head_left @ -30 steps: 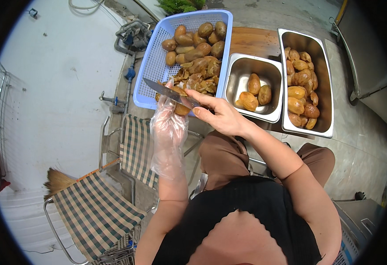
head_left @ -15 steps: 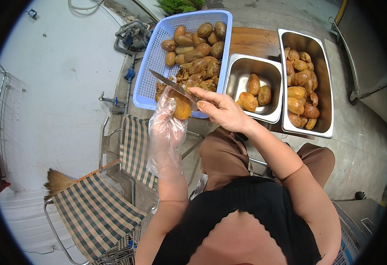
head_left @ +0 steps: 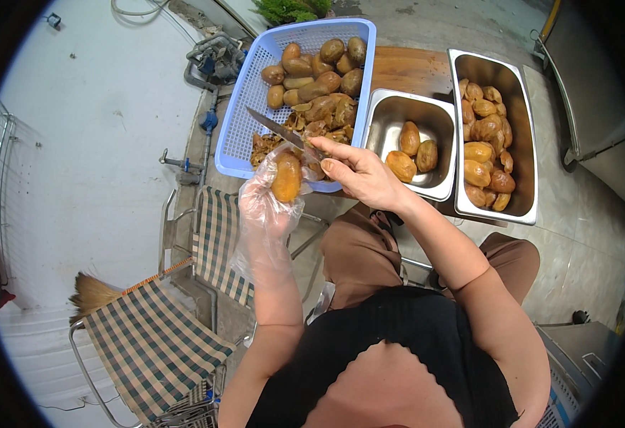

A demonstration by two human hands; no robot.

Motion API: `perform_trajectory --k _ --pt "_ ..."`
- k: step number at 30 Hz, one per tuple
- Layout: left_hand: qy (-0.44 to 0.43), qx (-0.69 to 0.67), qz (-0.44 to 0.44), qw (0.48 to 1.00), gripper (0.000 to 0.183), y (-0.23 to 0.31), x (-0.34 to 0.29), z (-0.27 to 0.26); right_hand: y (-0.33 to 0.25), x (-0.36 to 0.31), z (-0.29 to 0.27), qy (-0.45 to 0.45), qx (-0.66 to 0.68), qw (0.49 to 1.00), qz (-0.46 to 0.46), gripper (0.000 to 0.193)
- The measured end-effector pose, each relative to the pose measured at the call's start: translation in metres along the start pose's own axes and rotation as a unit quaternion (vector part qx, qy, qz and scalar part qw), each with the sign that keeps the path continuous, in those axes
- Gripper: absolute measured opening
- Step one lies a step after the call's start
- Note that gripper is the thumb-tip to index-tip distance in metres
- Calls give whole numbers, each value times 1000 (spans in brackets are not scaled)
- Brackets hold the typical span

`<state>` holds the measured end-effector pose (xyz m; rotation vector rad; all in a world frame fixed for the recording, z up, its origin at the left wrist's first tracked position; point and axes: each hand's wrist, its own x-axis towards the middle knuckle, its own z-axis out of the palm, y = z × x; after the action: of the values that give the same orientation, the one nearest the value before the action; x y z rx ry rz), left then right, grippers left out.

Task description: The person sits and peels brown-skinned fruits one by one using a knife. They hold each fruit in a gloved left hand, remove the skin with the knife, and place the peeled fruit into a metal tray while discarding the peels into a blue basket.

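Observation:
My left hand [head_left: 259,205], in a loose clear plastic glove, is closed around a peeled, yellow-brown oval fruit or vegetable [head_left: 286,178] whose exact kind I cannot tell. Just to its right, my bare right hand [head_left: 359,175] grips a knife [head_left: 275,127]; the blade points up and left, above the held piece. Most of the knife's handle is hidden in my fingers. Both hands are at the near edge of a blue plastic basket [head_left: 228,135], which holds unpeeled brown ovals [head_left: 331,50] at the far end and brown peelings [head_left: 266,146] nearer me.
Right of the basket, a small steel pan [head_left: 446,114] contains several peeled pieces. A longer steel pan [head_left: 531,143] beside it holds many more. Both are by a wooden table [head_left: 409,68]. Checked folding chairs [head_left: 157,346] and a broom [head_left: 92,296] are at my left.
The peeled piece has turned in my left hand to stand more upright, with its smooth yellow side showing. My right hand and the knife have shifted slightly right, apart from the piece.

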<state>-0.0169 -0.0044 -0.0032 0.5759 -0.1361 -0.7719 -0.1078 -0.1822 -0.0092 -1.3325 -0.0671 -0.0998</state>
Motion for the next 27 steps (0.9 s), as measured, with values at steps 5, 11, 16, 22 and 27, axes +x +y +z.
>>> perform_trajectory --k 5,11,16,22,27 --pt "4 -83 -29 996 47 6 2 -6 5 3 -3 28 -25 999 -11 47" --pt "22 -153 -11 988 40 4 10 -1 5 2 -3 45 -53 997 23 48" --pt "24 -124 25 992 36 3 16 -19 -2 3 -3 17 -49 993 106 48" --pt "102 9 54 993 36 -6 14 0 4 6 4 5 -56 998 18 51" --pt "42 33 90 995 35 -11 13 -11 6 6 16 -12 -100 994 -51 52"
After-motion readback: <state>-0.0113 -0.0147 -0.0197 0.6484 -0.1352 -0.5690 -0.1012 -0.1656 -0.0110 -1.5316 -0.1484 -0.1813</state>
